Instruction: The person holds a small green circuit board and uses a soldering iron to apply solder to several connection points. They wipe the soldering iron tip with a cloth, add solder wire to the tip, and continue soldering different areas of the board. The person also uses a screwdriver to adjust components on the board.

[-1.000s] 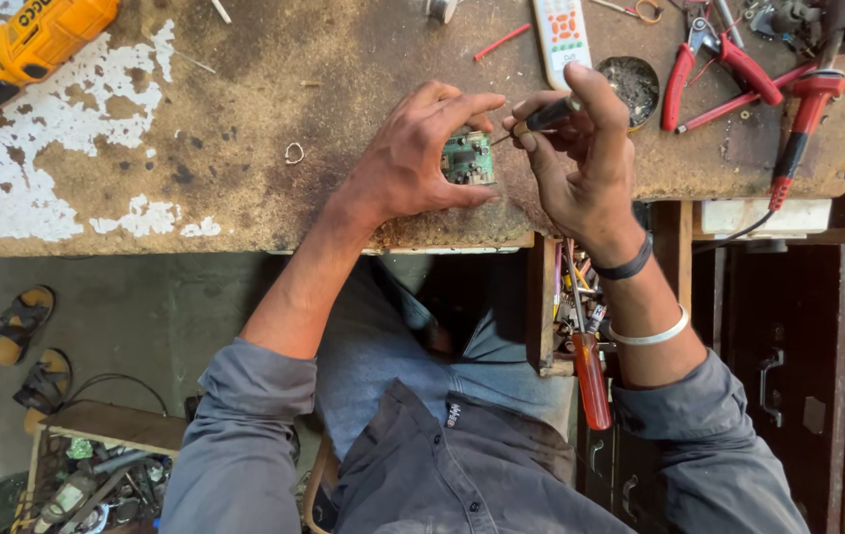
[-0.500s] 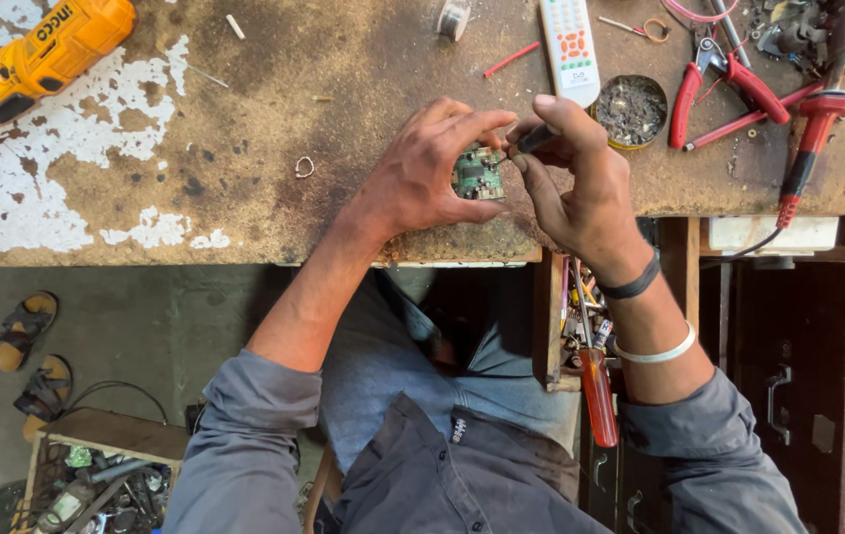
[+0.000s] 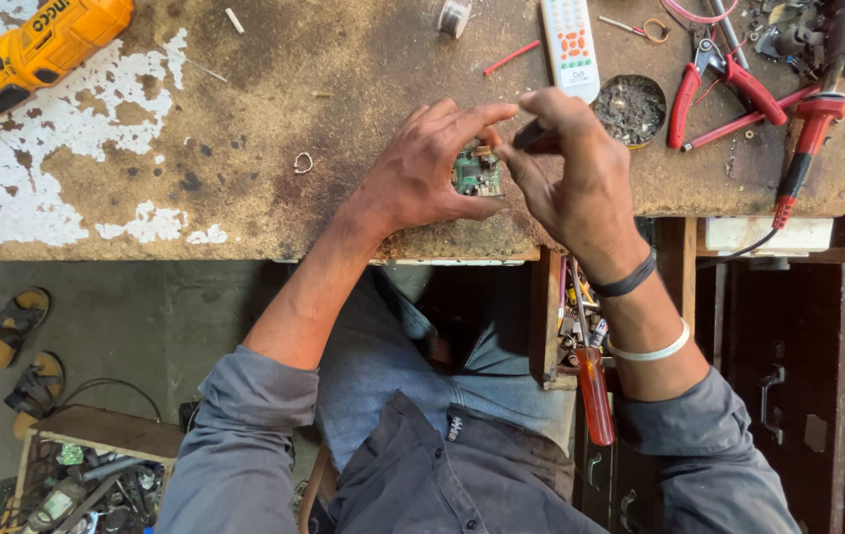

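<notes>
Left hand clamps a small green circuit board over the bench; right hand pinches a dark tool just above it, mid-repair; next needs a steady tip.

Grey sleeves, black wristband, white bangle

A green board shows only as a sliver between the left hand and right hand; its parts are too small to tell. The dark tool in the right fingers is mostly hidden. At the worktop's far left corner, the yellow drill is cut off by the frame.
</notes>
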